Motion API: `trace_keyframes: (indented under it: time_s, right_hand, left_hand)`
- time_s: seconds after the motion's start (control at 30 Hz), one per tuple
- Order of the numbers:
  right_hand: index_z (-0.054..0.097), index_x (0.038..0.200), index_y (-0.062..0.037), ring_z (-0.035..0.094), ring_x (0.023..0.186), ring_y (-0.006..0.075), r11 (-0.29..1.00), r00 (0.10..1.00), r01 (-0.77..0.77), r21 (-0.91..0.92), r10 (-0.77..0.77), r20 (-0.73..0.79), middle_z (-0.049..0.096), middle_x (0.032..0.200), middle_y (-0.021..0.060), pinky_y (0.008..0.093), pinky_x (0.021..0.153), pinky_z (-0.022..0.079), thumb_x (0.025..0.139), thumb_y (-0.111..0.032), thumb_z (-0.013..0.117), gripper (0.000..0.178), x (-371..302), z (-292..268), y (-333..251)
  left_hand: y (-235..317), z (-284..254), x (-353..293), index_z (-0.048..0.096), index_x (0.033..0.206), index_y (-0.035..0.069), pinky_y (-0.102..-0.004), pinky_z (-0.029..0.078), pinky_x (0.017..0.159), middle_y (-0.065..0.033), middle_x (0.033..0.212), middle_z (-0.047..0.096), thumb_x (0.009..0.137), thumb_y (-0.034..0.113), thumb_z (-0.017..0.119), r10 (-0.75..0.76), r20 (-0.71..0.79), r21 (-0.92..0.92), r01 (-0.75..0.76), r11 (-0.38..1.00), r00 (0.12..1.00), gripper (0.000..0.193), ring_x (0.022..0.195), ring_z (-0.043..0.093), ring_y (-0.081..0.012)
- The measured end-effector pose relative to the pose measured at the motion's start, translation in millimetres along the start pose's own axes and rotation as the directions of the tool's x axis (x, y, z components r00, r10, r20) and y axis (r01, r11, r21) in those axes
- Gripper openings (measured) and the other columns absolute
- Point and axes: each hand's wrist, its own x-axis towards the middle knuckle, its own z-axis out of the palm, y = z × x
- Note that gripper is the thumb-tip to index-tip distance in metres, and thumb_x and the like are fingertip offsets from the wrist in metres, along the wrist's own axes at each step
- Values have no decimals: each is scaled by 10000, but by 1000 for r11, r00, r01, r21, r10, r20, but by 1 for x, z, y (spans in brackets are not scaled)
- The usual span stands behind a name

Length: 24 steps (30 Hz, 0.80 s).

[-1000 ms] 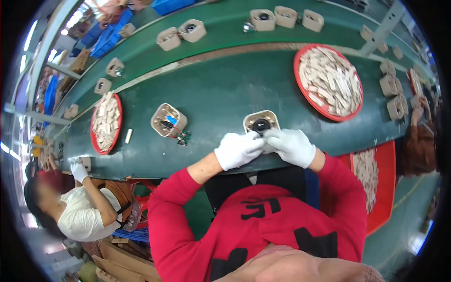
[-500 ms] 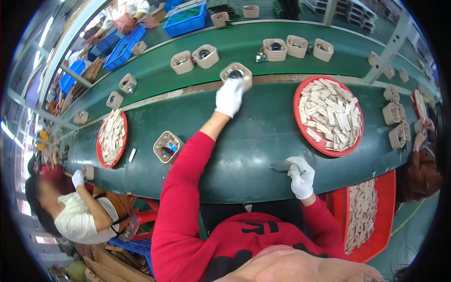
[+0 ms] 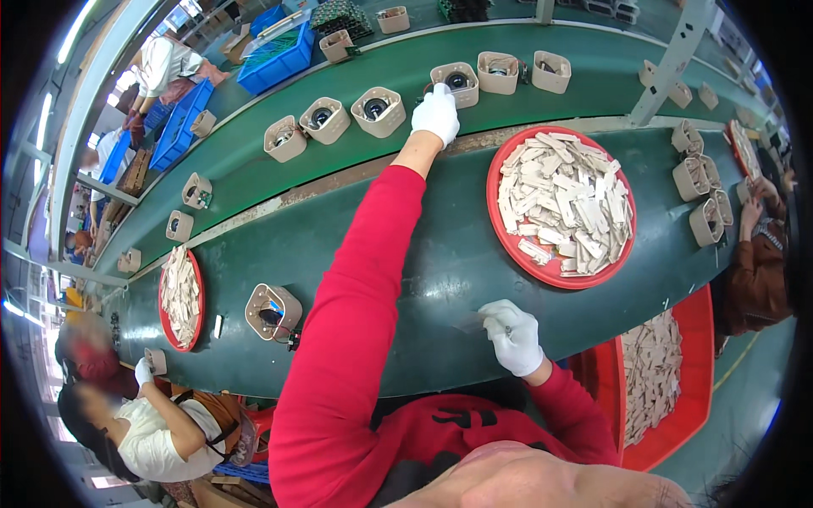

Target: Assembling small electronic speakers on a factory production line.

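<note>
My left hand (image 3: 436, 116), in a white glove, reaches to the far belt. Its fingers are closed at the near left corner of a beige plastic housing (image 3: 467, 95) with a round black part inside. A dark bit of wire or board pokes out beside the fingertips. Close to my body, my gloved right hand (image 3: 513, 339) pinches a thin, greyish, see-through flat piece (image 3: 467, 323), too blurred to name. Left of my left sleeve, another beige housing (image 3: 286, 298) stands on the green table with black and blue parts inside and a small board at its side.
A red round tray (image 3: 496, 222) heaped with pale strips lies right of centre; a smaller red tray (image 3: 201, 296) is at left. Beige housings (image 3: 284, 150) line the green belt (image 3: 246, 182). A red bin (image 3: 696, 372) of strips stands lower right. Co-workers (image 3: 174, 427) sit at both sides.
My left hand has let go of one housing, now standing on the belt, and moved to another further right. The right hand still pinches the flat piece. The whole view has shifted.
</note>
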Motion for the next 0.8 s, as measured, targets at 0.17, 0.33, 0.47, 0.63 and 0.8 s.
trace_keyframes:
  time_s: [0.17, 0.33, 0.47, 0.63, 0.8]
  right_hand:
    - [666, 927, 51, 594, 583, 142, 1000, 1000, -3, 22, 3, -18, 655, 877, 125, 267, 547, 470, 850, 67, 547, 142, -1, 1, 3]
    - [646, 926, 29, 559, 546, 202, 999, 998, -43, 7, 44, -45, 630, 811, 137, 290, 542, 453, 866, 34, 589, 83, -3, 2, 9]
    - [648, 980, 28, 488, 568, 52, 983, 988, -153, 98, 156, -17, 590, 752, 2, 223, 522, 388, 962, -33, 521, 142, -5, 3, 10]
    - [655, 1014, 17, 484, 558, 39, 967, 972, -194, 163, 211, -98, 629, 776, 5, 210, 502, 374, 966, -38, 529, 146, -6, 9, 12]
    - [658, 1026, 33, 504, 578, 48, 974, 983, -170, 153, 179, -49, 659, 850, 49, 206, 521, 394, 935, 18, 526, 161, -15, 17, -29]
  left_hand:
    - [21, -21, -34, 611, 1020, -69, -465, 564, 812, -237, 1102, 591, 853, 59, 534, -17, -38, -18, 16, 1000, 999, 224, 971, 655, -393]
    - [19, -67, -165, 601, 1000, -51, -479, 542, 773, -227, 1021, 577, 803, 39, 535, 130, -123, -133, -146, 980, 984, 226, 945, 605, -386]
    - [15, -108, -288, 610, 985, 10, -472, 519, 757, -182, 1036, 593, 773, -34, 547, 149, -142, -255, -182, 950, 979, 225, 931, 589, -389]
    - [42, -153, -394, 639, 938, 33, -418, 520, 778, -142, 1002, 631, 771, -104, 582, 31, -64, -442, -56, 895, 997, 223, 949, 618, -355]
    - [61, -159, -456, 641, 1125, 5, -429, 510, 904, -197, 1156, 623, 775, -58, 620, -189, -284, -478, 32, 878, 940, 356, 1051, 612, -381]
